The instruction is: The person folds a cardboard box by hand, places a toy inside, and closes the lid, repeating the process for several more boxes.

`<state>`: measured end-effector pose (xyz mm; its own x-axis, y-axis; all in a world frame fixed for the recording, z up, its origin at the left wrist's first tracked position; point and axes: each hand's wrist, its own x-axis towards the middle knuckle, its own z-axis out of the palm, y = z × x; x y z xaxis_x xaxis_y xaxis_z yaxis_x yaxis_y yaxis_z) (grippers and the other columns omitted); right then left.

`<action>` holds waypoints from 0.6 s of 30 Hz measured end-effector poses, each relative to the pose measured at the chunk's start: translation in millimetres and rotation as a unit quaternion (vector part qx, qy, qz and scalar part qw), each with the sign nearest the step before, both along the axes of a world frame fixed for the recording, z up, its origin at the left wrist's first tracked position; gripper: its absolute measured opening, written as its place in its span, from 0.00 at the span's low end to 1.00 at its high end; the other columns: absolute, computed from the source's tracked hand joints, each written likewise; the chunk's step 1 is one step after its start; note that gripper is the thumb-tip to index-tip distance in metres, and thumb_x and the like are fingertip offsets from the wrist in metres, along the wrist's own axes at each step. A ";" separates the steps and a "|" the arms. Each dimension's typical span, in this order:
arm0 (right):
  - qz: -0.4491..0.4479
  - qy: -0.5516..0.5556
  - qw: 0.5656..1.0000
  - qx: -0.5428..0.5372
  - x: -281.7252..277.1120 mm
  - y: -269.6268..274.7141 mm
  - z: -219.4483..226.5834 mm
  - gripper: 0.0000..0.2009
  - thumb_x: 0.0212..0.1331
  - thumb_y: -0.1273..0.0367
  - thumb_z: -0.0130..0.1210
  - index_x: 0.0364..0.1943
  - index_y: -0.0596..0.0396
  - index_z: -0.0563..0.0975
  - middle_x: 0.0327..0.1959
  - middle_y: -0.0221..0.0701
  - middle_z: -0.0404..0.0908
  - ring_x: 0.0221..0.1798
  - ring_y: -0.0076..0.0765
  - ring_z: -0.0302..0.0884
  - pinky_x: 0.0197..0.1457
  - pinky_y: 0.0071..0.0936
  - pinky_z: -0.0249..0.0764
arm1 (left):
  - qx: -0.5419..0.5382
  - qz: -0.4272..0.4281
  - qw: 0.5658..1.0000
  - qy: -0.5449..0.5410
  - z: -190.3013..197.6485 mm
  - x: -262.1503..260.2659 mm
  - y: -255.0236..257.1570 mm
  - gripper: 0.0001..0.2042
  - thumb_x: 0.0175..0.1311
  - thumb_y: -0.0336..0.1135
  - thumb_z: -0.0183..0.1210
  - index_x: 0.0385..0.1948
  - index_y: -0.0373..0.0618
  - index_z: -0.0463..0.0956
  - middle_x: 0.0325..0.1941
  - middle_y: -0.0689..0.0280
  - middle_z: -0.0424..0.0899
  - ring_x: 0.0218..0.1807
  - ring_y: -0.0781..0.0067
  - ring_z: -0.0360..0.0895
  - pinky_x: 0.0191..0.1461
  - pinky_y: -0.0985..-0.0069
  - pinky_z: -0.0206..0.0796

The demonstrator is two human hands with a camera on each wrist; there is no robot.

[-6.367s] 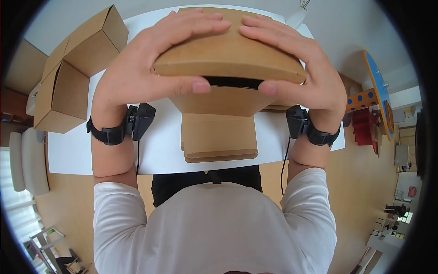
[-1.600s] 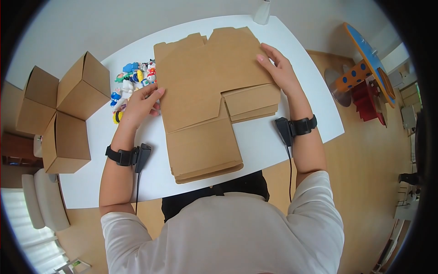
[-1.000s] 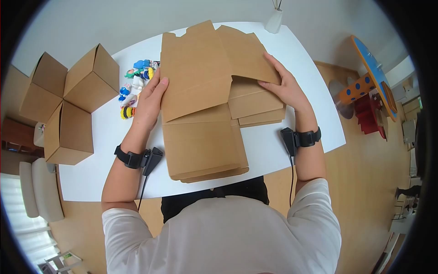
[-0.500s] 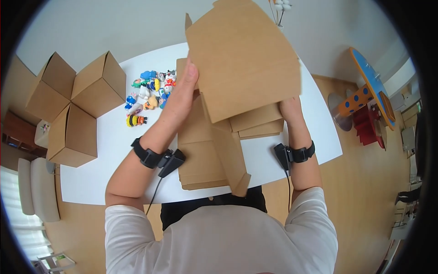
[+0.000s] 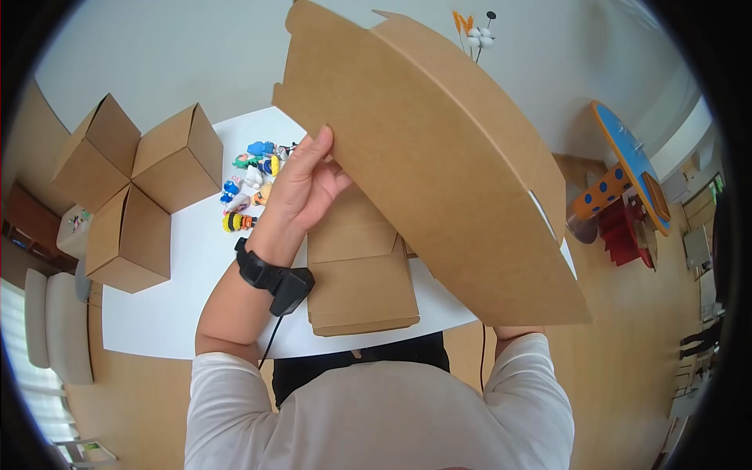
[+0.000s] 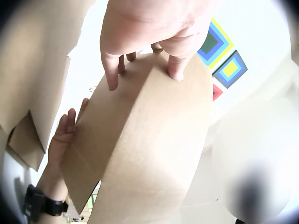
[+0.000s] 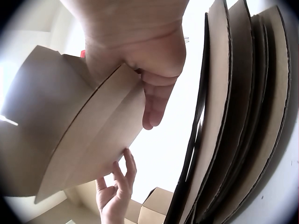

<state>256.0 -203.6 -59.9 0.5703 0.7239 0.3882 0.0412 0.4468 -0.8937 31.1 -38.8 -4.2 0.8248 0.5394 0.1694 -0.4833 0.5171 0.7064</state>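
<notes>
A partly unfolded cardboard box [image 5: 423, 157] is raised and tilted in front of me, high over the table. My left hand [image 5: 305, 184] holds its left edge, thumb on the near face. In the left wrist view the left hand [image 6: 156, 37] spans a fold of the box [image 6: 135, 126] between thumb and fingers. The box hides my right hand in the head view. In the right wrist view that right hand [image 7: 135, 51] grips the cardboard's edge, fingers behind it. Flattened cardboard boxes [image 5: 362, 290] lie stacked below on the white table.
Three folded cardboard boxes [image 5: 129, 239] stand at the left. Beside them lies a cluster of small toy figures [image 5: 254, 176] on the white table [image 5: 149, 325]. Dried stems [image 5: 476, 35] rise at the back, and a blue round-topped stand [image 5: 630, 149] is off to the right.
Earlier the hands held a folded box, then touched flat cardboard on the stack. The top piece has since been lifted, swung up and tilted, its sides partly opening; the toy figures came into view.
</notes>
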 end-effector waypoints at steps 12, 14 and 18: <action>-0.105 0.052 0.992 0.036 60.5 -18.0 25.0 0.28 0.75 0.55 0.38 0.70 0.62 0.58 0.61 0.49 0.74 0.58 0.42 0.77 0.60 0.36 0.74 | 0.514 0.465 0.720 -0.038 72.7 -88.3 -16.4 0.14 0.59 0.16 0.61 0.46 0.39 0.81 0.66 0.60 0.67 0.62 0.59 0.75 0.63 0.62 0.71; -0.100 0.014 0.993 0.053 48.0 -17.8 47.0 0.29 0.75 0.54 0.39 0.70 0.62 0.59 0.61 0.50 0.73 0.59 0.43 0.76 0.60 0.36 0.74 | 0.618 0.444 0.649 0.001 63.1 -87.0 -12.0 0.15 0.48 0.14 0.64 0.35 0.46 0.86 0.69 0.57 0.61 0.67 0.53 0.69 0.68 0.57 0.66; -0.052 -0.084 0.990 0.104 1.8 -5.5 100.9 0.34 0.71 0.50 0.44 0.71 0.61 0.58 0.64 0.50 0.70 0.64 0.44 0.72 0.64 0.37 0.70 | 0.618 0.341 0.708 0.033 51.9 -76.7 -25.1 0.13 0.45 0.18 0.67 0.32 0.48 0.85 0.69 0.57 0.61 0.67 0.49 0.69 0.67 0.58 0.67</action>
